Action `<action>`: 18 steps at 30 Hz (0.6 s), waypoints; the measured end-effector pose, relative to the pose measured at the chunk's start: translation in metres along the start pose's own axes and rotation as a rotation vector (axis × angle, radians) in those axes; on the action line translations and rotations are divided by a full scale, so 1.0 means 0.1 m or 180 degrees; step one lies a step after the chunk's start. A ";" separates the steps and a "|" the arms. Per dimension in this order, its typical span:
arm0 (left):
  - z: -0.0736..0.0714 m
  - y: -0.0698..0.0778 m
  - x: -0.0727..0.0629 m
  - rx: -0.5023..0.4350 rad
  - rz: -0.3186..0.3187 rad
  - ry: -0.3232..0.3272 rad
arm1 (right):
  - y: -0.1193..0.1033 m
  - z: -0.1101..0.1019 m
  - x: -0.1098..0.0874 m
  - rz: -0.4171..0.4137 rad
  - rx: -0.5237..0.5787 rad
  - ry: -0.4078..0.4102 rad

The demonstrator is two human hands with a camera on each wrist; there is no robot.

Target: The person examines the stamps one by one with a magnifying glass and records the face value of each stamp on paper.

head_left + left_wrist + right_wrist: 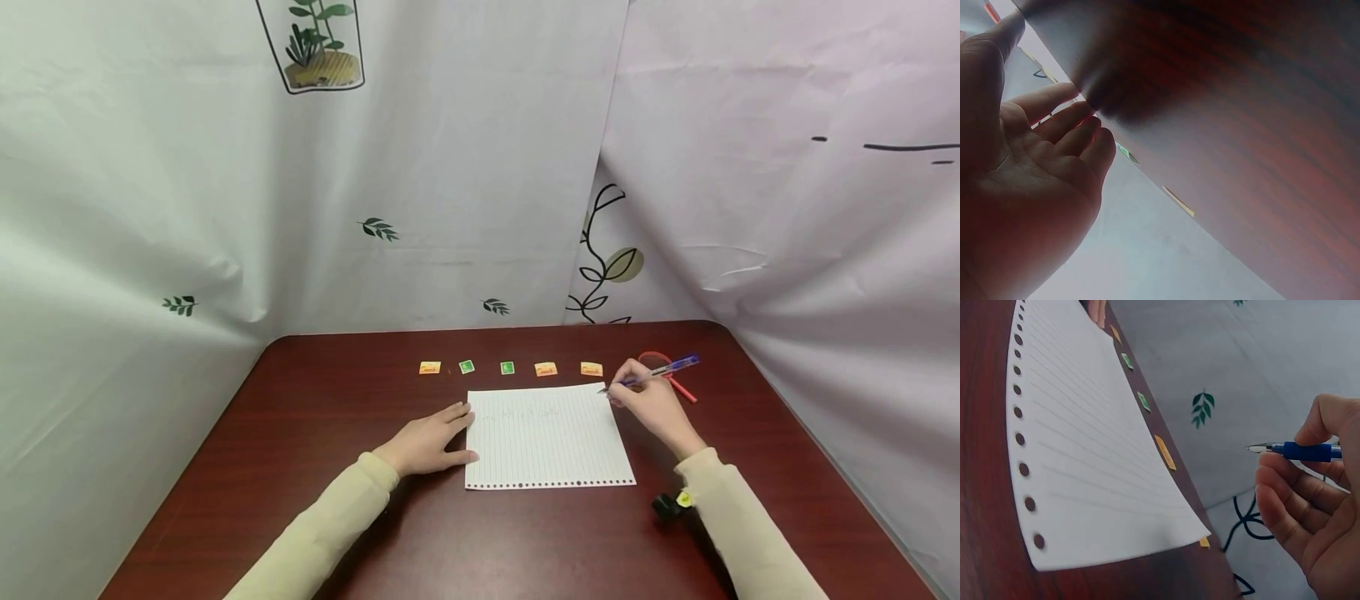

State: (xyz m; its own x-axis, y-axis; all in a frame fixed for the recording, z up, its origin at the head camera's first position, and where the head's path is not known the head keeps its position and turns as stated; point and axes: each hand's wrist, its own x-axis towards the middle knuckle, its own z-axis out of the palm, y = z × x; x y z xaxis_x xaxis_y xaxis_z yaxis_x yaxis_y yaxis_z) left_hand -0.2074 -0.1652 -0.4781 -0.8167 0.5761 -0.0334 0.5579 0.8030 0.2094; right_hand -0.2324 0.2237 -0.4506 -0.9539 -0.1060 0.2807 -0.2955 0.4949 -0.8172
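A lined sheet of paper [551, 450] with a row of punched holes along its near edge lies on the table. Faint handwriting shows across its upper part. My left hand [429, 442] rests at the sheet's left edge, fingers spread and fairly straight; the left wrist view shows its palm [1041, 165] and little of the paper. Between thumb and fingers, my right hand [656, 408] pinches a blue pen [681, 364] near the sheet's far right corner. In the right wrist view the pen [1307, 451] has its metal tip out, pointing toward the left.
Beyond the sheet, small yellow-orange cards [430, 367] and green cards [507, 367] form a row. A red looped item [684, 389] lies behind the right hand. Beside the right cuff is a black object [664, 507] with a yellow label. Printed curtains hang around the dark red table [337, 392].
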 end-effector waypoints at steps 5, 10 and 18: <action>0.00 0.00 0.00 0.0016 0.0010 0.0003 | 0.01 0.12 0.00 0.0147 -0.0023 -0.0088; 0.00 0.01 0.00 0.0023 -0.0009 -0.0004 | 0.06 0.22 0.02 0.0407 -0.0073 -0.0199; 0.01 0.00 -0.01 0.0010 -0.0035 -0.0012 | 0.10 0.37 0.02 0.0533 -0.0003 -0.0240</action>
State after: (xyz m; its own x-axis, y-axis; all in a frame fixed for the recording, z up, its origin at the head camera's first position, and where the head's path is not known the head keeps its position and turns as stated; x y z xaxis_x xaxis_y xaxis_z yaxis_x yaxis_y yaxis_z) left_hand -0.2064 -0.1653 -0.4790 -0.8221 0.5679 -0.0394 0.5495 0.8098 0.2058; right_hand -0.2389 0.1969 -0.4773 -0.9910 -0.0862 0.1023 -0.1322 0.5120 -0.8488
